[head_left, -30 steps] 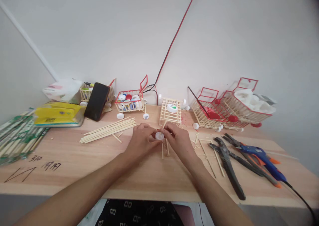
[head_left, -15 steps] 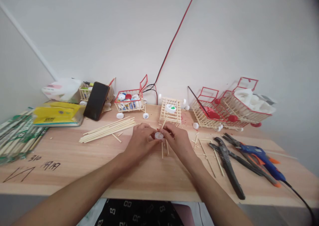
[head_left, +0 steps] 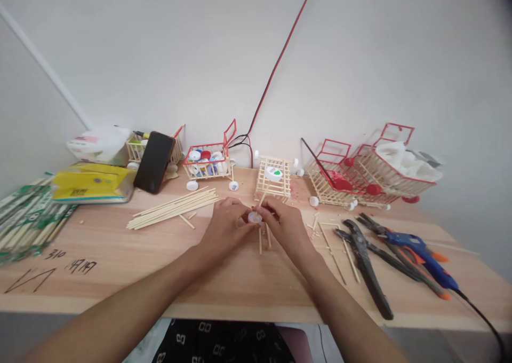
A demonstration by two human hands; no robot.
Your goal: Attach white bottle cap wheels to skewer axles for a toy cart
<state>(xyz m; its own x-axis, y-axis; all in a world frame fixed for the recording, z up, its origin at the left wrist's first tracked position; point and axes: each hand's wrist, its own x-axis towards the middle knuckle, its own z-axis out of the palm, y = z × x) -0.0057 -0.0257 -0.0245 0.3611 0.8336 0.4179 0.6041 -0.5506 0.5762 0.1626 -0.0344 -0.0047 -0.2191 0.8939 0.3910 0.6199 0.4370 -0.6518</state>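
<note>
Between my hands sits a small round translucent bottle cap [head_left: 255, 217]. My left hand [head_left: 227, 224] pinches it from the left side. My right hand [head_left: 282, 224] has its thumb and fingertips closed on a thin wooden stick [head_left: 262, 197], whose lower end meets the cap; whether it is fixed there I cannot tell. Below the fingers, two short sticks [head_left: 261, 241] lie on the table. Just beyond my hands is a small stick-built cart [head_left: 273, 184] with white cap wheels, a white cap with a green mark [head_left: 273, 174] resting on it.
Bamboo sticks [head_left: 174, 209] lie left. A phone [head_left: 155, 163] leans near a cap-filled cart [head_left: 206, 163]. Right are red-trimmed carts [head_left: 404, 171], stick offcuts [head_left: 332, 253], black-handled cutters [head_left: 368, 272] and a corded blue glue gun [head_left: 424, 253]. Yellow packet [head_left: 94, 182] and bagged sticks [head_left: 32, 219] stand far left.
Almost nothing differs. Both hands keep their hold on the cap and stick at the same spot; the view has shifted very slightly.
</note>
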